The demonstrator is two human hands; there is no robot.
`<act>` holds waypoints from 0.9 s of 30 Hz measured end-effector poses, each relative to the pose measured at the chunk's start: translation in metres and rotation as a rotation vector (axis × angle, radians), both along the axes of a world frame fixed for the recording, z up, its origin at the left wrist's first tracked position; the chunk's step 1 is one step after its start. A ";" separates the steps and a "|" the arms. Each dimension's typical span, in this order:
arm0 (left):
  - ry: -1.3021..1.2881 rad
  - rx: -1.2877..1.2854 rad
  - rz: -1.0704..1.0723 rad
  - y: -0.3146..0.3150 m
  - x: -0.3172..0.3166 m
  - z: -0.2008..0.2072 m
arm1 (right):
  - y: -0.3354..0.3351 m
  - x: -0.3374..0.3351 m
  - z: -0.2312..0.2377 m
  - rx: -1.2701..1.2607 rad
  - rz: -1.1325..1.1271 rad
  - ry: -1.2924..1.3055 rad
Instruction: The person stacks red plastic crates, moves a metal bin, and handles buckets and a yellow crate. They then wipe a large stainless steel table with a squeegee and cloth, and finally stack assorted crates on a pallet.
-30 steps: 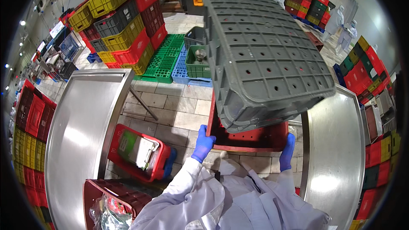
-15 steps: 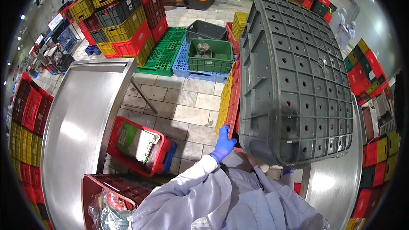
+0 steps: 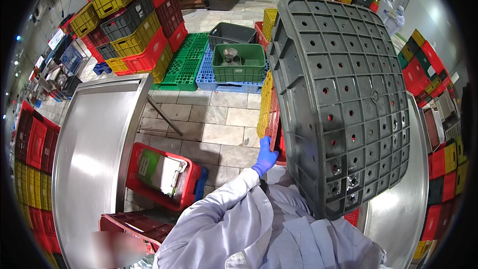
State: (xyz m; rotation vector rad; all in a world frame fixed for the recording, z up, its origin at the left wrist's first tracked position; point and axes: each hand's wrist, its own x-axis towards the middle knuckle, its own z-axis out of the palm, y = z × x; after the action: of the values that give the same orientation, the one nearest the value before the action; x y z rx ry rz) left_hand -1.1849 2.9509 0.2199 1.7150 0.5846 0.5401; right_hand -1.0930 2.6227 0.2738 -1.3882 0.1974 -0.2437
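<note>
A large dark grey plastic crate (image 3: 358,104) stands tilted up on the right, its ribbed, hole-dotted underside facing me. Left of it, partly covered, are a red crate (image 3: 273,124) and a yellow crate (image 3: 265,102). My left hand (image 3: 265,158), in a blue glove, has its fingers closed around the near edge of the red crate. The big grey crate hides whatever lies behind it, and my right hand does not show.
A steel table (image 3: 94,144) runs along the left, another steel surface (image 3: 398,209) at lower right. A red basket (image 3: 186,184) with a clipboard stands on the floor. Ahead, a green crate (image 3: 239,69) sits on a blue pallet (image 3: 206,77); stacked crates (image 3: 134,30) rise behind. People stand far back.
The grey crate has tipped further, its lower edge coming nearer to me. My left hand keeps its hold on the red crate. A bit of blue glove below the grey crate is now hidden.
</note>
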 end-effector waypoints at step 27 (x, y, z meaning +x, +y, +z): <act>0.024 -0.248 0.025 0.212 0.367 0.156 | 0.273 0.426 0.117 0.175 0.142 -0.528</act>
State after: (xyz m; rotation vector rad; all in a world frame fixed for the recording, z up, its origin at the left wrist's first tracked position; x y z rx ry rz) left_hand -0.8181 3.1625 0.3756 1.4827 0.6629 0.4451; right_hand -0.6671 2.8954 0.3912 -1.1165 -0.3098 -0.4535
